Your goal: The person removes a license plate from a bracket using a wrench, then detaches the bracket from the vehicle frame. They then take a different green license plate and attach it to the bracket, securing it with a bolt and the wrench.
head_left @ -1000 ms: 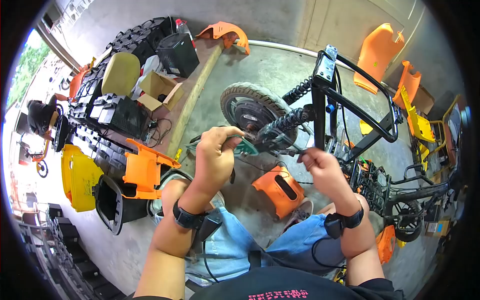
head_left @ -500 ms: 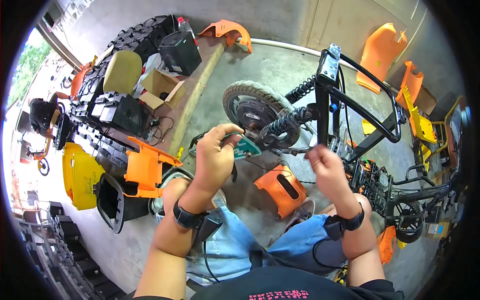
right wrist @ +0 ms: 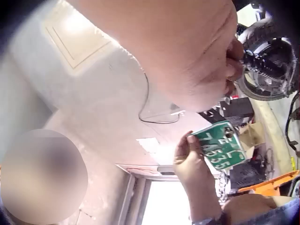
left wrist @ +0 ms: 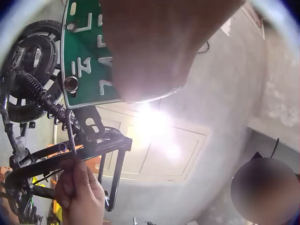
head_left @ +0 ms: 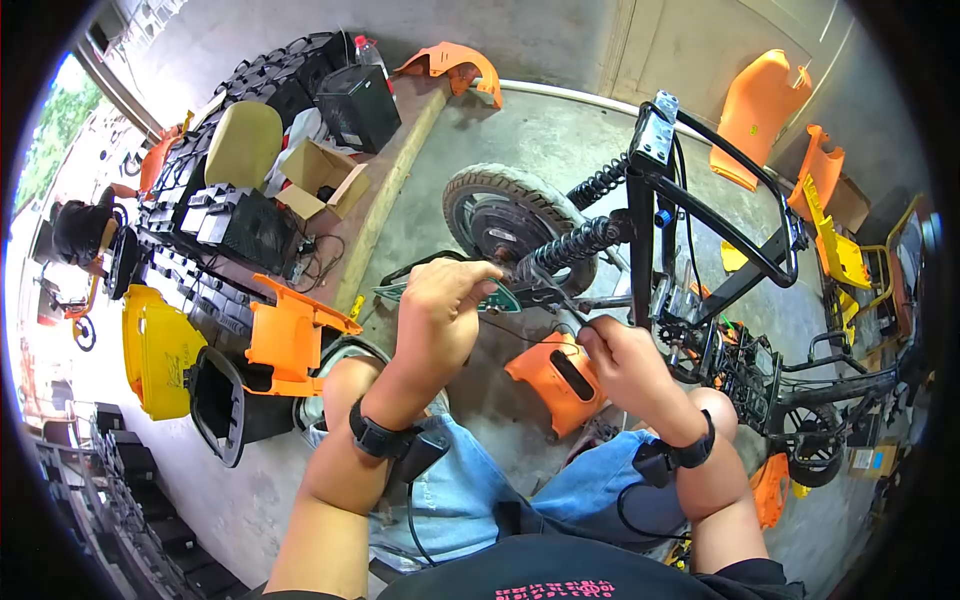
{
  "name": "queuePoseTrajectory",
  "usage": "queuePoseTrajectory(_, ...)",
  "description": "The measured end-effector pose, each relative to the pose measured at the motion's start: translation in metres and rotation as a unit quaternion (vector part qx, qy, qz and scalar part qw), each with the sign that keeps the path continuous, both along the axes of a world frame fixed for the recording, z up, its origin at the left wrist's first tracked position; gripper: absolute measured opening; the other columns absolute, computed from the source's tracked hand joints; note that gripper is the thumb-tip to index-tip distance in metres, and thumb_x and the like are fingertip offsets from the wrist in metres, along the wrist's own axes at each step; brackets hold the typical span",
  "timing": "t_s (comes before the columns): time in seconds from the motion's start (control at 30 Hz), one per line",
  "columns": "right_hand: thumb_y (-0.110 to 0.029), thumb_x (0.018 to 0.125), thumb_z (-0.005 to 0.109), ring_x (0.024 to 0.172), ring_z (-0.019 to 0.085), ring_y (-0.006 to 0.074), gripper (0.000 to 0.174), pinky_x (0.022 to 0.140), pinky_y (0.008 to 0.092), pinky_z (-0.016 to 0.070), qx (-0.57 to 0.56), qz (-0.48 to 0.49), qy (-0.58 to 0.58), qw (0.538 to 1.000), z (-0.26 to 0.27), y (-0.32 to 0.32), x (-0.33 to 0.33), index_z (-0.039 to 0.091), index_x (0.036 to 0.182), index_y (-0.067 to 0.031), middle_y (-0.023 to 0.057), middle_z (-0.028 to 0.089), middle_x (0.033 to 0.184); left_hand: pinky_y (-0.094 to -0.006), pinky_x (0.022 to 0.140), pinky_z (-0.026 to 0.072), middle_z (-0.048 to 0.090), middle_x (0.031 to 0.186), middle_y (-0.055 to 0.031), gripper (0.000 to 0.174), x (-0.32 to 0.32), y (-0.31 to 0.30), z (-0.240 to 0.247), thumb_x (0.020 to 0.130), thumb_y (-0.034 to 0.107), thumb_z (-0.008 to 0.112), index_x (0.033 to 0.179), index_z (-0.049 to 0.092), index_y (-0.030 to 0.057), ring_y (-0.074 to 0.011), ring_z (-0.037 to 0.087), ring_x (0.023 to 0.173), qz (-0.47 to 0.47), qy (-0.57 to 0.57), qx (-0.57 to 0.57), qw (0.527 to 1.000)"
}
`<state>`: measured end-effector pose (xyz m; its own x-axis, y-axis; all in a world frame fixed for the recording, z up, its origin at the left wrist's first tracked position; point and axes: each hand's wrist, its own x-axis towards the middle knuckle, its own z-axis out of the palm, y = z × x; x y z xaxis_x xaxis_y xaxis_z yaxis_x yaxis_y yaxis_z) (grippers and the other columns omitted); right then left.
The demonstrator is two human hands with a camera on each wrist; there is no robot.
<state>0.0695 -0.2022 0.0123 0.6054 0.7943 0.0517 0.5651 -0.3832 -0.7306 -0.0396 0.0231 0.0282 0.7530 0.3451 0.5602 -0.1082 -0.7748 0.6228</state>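
Note:
My left hand (head_left: 437, 312) grips a green license plate (left wrist: 80, 51) with raised white characters, fingers over one edge. The left wrist view shows a bolt (left wrist: 71, 84) near the plate's corner and a black slotted bracket (left wrist: 92, 123) behind its lower edge. My right hand (head_left: 640, 368) pinches a thin bent metal rod (left wrist: 71, 133), like a hex key, between thumb and fingers. Its bent end reaches the plate's edge just below the bolt. The right wrist view has the plate's lettered face turned to it, while the near hand hides the rod.
A black motorbike frame with a rear wheel (head_left: 500, 225) and a spring shock (head_left: 580, 245) stands just ahead. An orange panel (head_left: 550, 385) lies on the floor between the legs. Black boxes (head_left: 355, 105) and a cardboard box (head_left: 322, 182) sit at left.
My right hand rose slightly away, then came down and left with the metal rod, nearer the plate. My left hand tilted the plate a little while keeping its grip.

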Motion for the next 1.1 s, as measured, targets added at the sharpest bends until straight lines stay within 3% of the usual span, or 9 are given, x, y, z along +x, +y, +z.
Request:
queuePoseTrajectory(0.23,-0.017,0.102,0.053,0.055,0.052,0.0149,0.017,0.052,0.0317,0.042,0.296,-0.085,0.044,0.95,0.001,-0.003,-0.004,0.056,0.097,-0.0004,0.0081,0.056,0.067,-0.0347,0.077,0.0477,0.07,0.088,-0.0104,0.021,-0.001,-0.002,0.0,0.078,-0.006,0.07,0.095,0.071,0.0074,-0.0272,0.063,0.084,0.025,0.018,0.01,0.999)
queuePoseTrajectory(0.37,-0.016,0.098,0.058,0.06,0.057,0.0446,0.018,0.051,0.0477,0.0427,0.029,-0.025,0.007,0.999,0.006,0.007,-0.009,0.054,0.089,-0.0005,0.0223,0.055,0.06,-0.0352,0.073,0.0444,0.067,0.077,-0.0069,0.018,0.002,-0.003,-0.004,0.077,-0.002,0.072,0.092,0.07,0.0086,-0.0237,0.064,0.076,0.024,-0.016,0.033,0.999)
queuePoseTrajectory(0.43,-0.018,0.1,0.056,0.055,0.057,0.0394,0.02,0.051,0.0437,0.0427,0.085,-0.083,0.0,0.993,0.001,0.008,-0.01,0.056,0.091,0.0,0.0187,0.056,0.061,-0.0354,0.073,0.0457,0.068,0.079,-0.0079,0.019,0.001,-0.003,-0.005,0.076,-0.001,0.072,0.093,0.071,0.0084,-0.0246,0.064,0.076,0.041,-0.005,0.058,0.997)
queuePoseTrajectory(0.57,-0.021,0.105,0.048,0.058,0.046,0.0056,0.023,0.052,0.0249,0.0376,0.289,-0.147,0.114,0.939,-0.003,0.001,-0.007,0.057,0.097,-0.0017,0.0024,0.05,0.065,-0.0354,0.072,0.0474,0.069,0.08,-0.0089,0.019,0.0,-0.004,-0.006,0.077,0.0,0.072,0.094,0.071,0.0083,-0.0257,0.065,0.076,0.045,-0.011,0.024,0.999)
queuePoseTrajectory(0.63,-0.021,0.104,0.049,0.057,0.048,0.0095,0.022,0.053,0.0274,0.0399,0.345,-0.151,0.169,0.911,-0.004,0.001,-0.011,0.056,0.096,-0.0017,0.0037,0.052,0.065,-0.0357,0.07,0.049,0.07,0.081,-0.0095,0.018,0.0,-0.008,-0.003,0.078,0.002,0.073,0.095,0.072,0.0084,-0.0268,0.066,0.074,0.033,0.0,-0.009,0.999)
queuePoseTrajectory(0.77,-0.026,0.103,0.052,0.057,0.048,0.0144,0.028,0.054,0.0336,0.0412,0.071,-0.065,0.155,0.983,0.0,0.006,-0.011,0.056,0.092,-0.0003,0.0055,0.056,0.066,-0.036,0.069,0.0495,0.07,0.08,-0.0096,0.017,0.002,-0.009,-0.004,0.079,0.003,0.074,0.095,0.072,0.0083,-0.0267,0.067,0.073,0.026,-0.022,0.017,0.999)
queuePoseTrajectory(0.97,-0.029,0.107,0.044,0.054,0.038,0.0032,0.029,0.048,0.0194,0.0297,0.386,-0.154,0.143,0.898,0.01,0.004,-0.009,0.053,0.09,-0.0075,-0.0033,0.046,0.068,-0.0357,0.068,0.0501,0.069,0.079,-0.0096,0.017,-0.001,-0.008,-0.006,0.079,0.003,0.074,0.095,0.072,0.0081,-0.0274,0.066,0.072,0.039,-0.023,0.021,0.999)
queuePoseTrajectory(1.03,-0.028,0.107,0.045,0.052,0.038,0.0042,0.03,0.049,0.0212,0.0312,0.24,-0.14,0.136,0.951,0.007,0.006,-0.012,0.054,0.088,-0.0062,-0.0033,0.046,0.067,-0.0357,0.068,0.0501,0.068,0.078,-0.0098,0.017,-0.001,-0.011,-0.004,0.079,0.002,0.073,0.094,0.071,0.0079,-0.0283,0.065,0.071,0.04,-0.009,-0.028,0.999)
queuePoseTrajectory(1.1,-0.029,0.104,0.05,0.057,0.041,0.0078,0.03,0.052,0.0265,0.0365,0.067,-0.056,0.327,0.941,-0.004,0.006,-0.012,0.057,0.092,-0.0022,-0.003,0.047,0.064,-0.036,0.068,0.0499,0.068,0.078,-0.0098,0.017,-0.001,-0.012,-0.005,0.079,0.001,0.073,0.094,0.071,0.0079,-0.0284,0.064,0.071,0.045,-0.01,-0.036,0.998)
